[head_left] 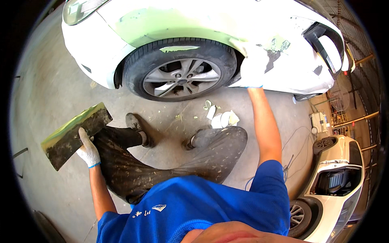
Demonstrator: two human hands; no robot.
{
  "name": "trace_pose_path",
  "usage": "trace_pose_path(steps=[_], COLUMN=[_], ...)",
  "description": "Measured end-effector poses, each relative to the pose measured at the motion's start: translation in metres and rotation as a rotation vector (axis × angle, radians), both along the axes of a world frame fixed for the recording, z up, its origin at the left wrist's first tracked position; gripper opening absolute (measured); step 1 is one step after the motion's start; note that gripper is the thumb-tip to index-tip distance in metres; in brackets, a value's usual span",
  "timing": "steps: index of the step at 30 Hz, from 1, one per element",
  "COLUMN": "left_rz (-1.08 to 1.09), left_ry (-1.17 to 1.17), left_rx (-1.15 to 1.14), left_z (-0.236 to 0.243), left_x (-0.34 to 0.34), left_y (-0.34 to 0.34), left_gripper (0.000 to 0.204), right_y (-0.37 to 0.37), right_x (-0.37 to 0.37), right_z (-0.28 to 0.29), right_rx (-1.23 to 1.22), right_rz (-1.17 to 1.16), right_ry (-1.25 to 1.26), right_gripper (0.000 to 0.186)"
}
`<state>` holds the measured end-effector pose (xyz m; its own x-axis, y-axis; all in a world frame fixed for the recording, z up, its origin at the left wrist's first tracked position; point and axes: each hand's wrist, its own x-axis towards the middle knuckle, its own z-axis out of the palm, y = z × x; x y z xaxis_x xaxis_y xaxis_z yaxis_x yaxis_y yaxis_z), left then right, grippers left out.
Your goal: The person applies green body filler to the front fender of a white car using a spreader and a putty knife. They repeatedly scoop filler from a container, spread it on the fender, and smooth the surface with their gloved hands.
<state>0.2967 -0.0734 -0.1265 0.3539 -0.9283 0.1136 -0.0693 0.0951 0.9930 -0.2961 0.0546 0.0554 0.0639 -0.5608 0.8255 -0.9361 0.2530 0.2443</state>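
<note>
My left hand point(88, 150), in a white knit glove with a blue cuff, grips a dark rectangular board point(77, 139) at its near edge. Yellow-green putty point(67, 123) is smeared along the board's far edge. My right hand point(254, 71), also in a white glove, reaches to the white car's side point(279, 75) just behind the front wheel point(181, 77). Its fingers blend into the bright white paint, so their shape and anything in them do not show clearly. Pale green filler point(162, 24) covers the fender above the wheel, and a patch of it marks the door point(277, 42).
Between my feet and the car, white tape rolls or cups point(221, 120) and small scraps lie on the concrete floor point(170, 115). A hose or cable point(289, 162) trails at the right. Beyond it stands a second, cream car point(336, 178) with an open window.
</note>
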Motion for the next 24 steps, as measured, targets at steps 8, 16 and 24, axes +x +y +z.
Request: trace_pose_path(steps=[8, 16, 24], left_rz=[-0.007, 0.016, -0.016], left_ry=[-0.001, -0.006, 0.015], left_rx=[-0.06, -0.054, -0.001], left_z=[0.0, 0.002, -0.001], left_x=[-0.006, -0.003, -0.002], left_y=[0.0, 0.004, 0.002], left_gripper=[0.05, 0.048, 0.049], right_y=[-0.032, 0.013, 0.04], right_x=[-0.014, 0.034, -0.029], right_z=[0.047, -0.024, -0.007], right_rx=[-0.109, 0.164, -0.427], right_rz=[-0.178, 0.055, 0.341], right_ry=[0.001, -0.194, -1.317], right_gripper=[0.049, 0.038, 0.041])
